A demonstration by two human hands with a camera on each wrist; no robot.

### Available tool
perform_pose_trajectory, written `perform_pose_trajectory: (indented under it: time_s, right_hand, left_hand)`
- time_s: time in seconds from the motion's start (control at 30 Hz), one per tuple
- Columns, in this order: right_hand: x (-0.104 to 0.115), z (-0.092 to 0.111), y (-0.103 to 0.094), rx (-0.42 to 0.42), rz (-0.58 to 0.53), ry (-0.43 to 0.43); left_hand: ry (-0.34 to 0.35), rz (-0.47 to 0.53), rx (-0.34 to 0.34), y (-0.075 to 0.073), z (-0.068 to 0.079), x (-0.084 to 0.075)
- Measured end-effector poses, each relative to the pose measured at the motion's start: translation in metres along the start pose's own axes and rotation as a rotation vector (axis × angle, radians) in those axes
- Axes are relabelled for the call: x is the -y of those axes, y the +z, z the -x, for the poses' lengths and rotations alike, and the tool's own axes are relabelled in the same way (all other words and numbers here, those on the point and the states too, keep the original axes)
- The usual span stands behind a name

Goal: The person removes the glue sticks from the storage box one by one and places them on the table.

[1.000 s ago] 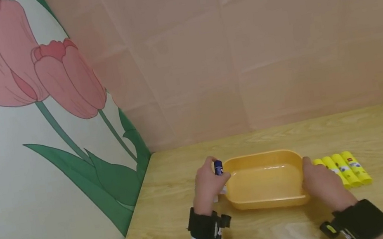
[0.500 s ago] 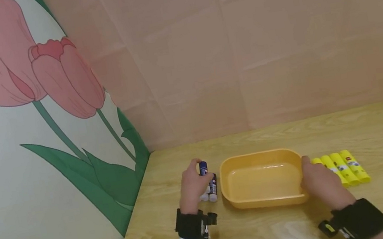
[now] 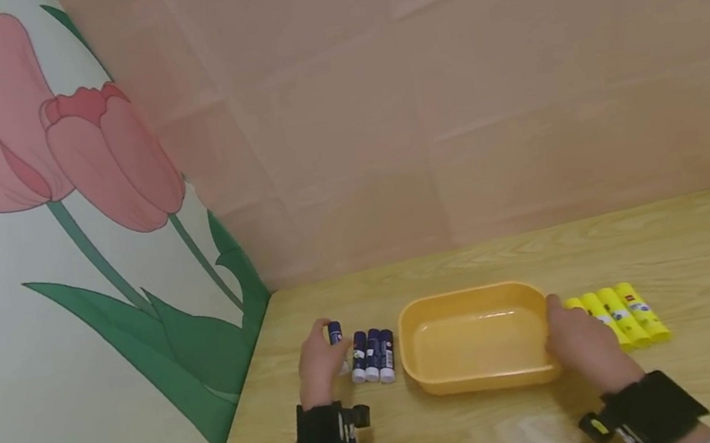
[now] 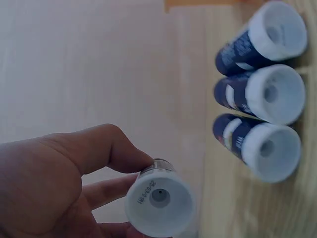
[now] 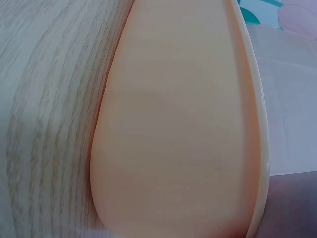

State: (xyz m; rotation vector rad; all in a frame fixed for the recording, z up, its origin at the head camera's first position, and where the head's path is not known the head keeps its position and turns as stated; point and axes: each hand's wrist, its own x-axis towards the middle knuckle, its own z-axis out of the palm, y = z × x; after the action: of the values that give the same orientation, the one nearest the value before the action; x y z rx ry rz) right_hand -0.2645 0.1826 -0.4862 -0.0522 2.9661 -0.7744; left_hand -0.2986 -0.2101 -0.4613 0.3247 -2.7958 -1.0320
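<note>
Between thumb and fingers, my left hand point(image 3: 318, 364) pinches a dark blue glue stick point(image 3: 335, 331); its round white base point(image 4: 159, 204) faces the left wrist camera. Whether that stick touches the table I cannot tell. Just to its right, three similar blue glue sticks point(image 3: 372, 356) lie side by side, white ends toward me. My right hand point(image 3: 586, 341) holds the right end of a yellow-orange plastic basin point(image 3: 479, 345), thumb at the rim and the other fingers mostly hidden. Bare basin floor point(image 5: 173, 124) fills much of the right wrist view.
Several yellow tubes point(image 3: 644, 311) lie in a row right of the basin, partly behind my right hand. A pink-beige sheet point(image 3: 451, 121) rises behind the wooden table point(image 3: 472, 435). A tulip-print wall covering point(image 3: 109, 167) borders the left side.
My left hand has carried the blue glue stick leftward, away from the basin and past the three lying sticks, which now show fully. My right hand stays at the basin's right end.
</note>
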Motion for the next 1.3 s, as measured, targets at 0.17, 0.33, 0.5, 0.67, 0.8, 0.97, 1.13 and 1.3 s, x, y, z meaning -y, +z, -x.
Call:
perform_pose_trajectory:
  time_s: [0.17,0.33,0.5,0.67,0.8,0.97,1.13,1.3]
  right_hand:
    - [0.004,0.001,0.004,0.005,-0.001,0.002]
    - [0.009,0.004,0.004,0.0,0.002,0.007]
    - [0.01,0.006,0.005,-0.012,0.013,0.004]
    - [0.01,0.005,0.008,-0.01,0.02,0.015]
    - [0.01,0.006,0.009,-0.004,0.022,0.022]
    - [0.01,0.008,0.009,0.002,0.013,0.028]
    - [0.01,0.009,0.008,0.02,0.009,0.052]
    - [0.01,0.009,0.008,0.025,0.013,0.063]
  left_hand:
    - [-0.028,-0.025,0.028,0.003,-0.003,0.017]
    - [-0.047,-0.04,0.057,0.005,-0.005,0.028]
    - [-0.062,-0.074,0.068,0.007,-0.008,0.036]
    - [-0.093,-0.091,0.103,0.01,-0.01,0.043]
    - [-0.102,-0.082,0.134,0.012,-0.011,0.046]
    - [-0.056,-0.034,0.168,0.014,-0.014,0.046]
    - [-0.007,0.001,0.201,0.016,-0.017,0.043]
    - [0.017,0.002,0.222,0.018,-0.017,0.041]
